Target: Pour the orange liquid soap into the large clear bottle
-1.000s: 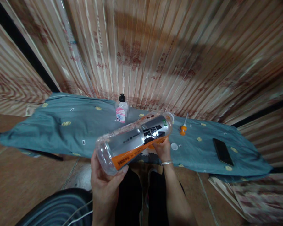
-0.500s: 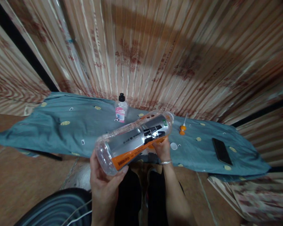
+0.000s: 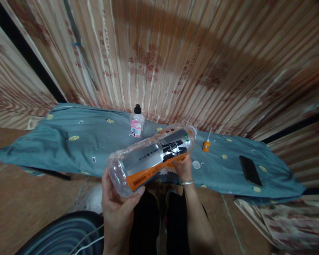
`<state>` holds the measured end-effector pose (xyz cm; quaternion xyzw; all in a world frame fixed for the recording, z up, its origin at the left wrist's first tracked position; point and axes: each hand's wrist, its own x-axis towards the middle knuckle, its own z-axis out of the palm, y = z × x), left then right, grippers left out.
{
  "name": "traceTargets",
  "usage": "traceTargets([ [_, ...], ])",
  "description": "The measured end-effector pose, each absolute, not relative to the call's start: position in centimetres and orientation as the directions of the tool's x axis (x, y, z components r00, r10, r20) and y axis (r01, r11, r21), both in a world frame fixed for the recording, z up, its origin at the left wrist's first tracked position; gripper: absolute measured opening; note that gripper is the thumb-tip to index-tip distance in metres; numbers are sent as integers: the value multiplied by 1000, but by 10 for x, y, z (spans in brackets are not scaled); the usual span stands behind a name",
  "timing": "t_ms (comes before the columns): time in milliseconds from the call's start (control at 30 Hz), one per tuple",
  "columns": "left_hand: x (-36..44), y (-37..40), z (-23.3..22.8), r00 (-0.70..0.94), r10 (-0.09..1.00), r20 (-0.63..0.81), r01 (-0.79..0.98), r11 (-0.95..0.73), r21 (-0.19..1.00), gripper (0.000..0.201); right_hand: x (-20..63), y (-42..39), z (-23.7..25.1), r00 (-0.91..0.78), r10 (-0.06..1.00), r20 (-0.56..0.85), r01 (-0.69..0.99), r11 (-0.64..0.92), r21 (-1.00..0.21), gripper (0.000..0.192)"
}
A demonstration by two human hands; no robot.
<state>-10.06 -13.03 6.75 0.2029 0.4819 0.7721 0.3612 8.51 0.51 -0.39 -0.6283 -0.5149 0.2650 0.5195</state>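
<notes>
Bottle [image 3: 149,161], clear plastic, label silver and orange with black print; held aslant between the person's two hands, above the near part of the cloth [image 3: 55,138]; base toward the person's left and nearer the body, neck pointing away to the right; whether its underside touches the cloth I cannot tell from where I stand.

Left hand [image 3: 118,203]: grasping the base end, thumb along the near lower edge, fingers curled round the outer side; right hand [image 3: 184,167]: grasping the lower side near the neck end, most of its fingers hidden behind the plastic; bracelet [image 3: 188,182] on the right wrist.

Close by on the cloth: white disc [image 3: 196,164], flat, just beside the right hand; orange-handled tool [image 3: 206,146] a little beyond, its thin pale shaft pointing toward the curtain [image 3: 162,71]; smaller bottle [image 3: 136,127] upright behind the held one, black cap, pink-and-white label; phone [image 3: 250,170], dark, lying well apart on the right.

Further out: cloth is blue-green with yellow ovals; curtain pleated, reddish print, behind it all; black trousers [image 3: 145,226] below the hands; dark ribbed round object [image 3: 61,237] at lower left, white cord [image 3: 90,243] across it; floor [image 3: 29,198] brown, tiled.
</notes>
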Motion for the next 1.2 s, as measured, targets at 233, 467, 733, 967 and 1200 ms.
traceTargets([
  [233,-104,-132,61,-635,772,18,-304,-271,913,95,84,5,-4,333,922,197,371,64,-926,52],
  [467,-104,-132,64,-623,780,61,-312,-319,895,88,86,6,-7,334,924,188,376,52,-925,52],
  [733,-103,-133,65,-630,775,54,-324,-324,889,91,87,6,-10,338,922,188,377,51,-925,55],
  [967,-104,-133,66,-634,773,41,-322,-312,894,90,88,6,-12,333,920,207,373,73,-925,54],
  [1200,-102,-132,68,-632,773,60,-334,-342,878,89,88,7,-13,324,913,246,425,92,-901,51],
])
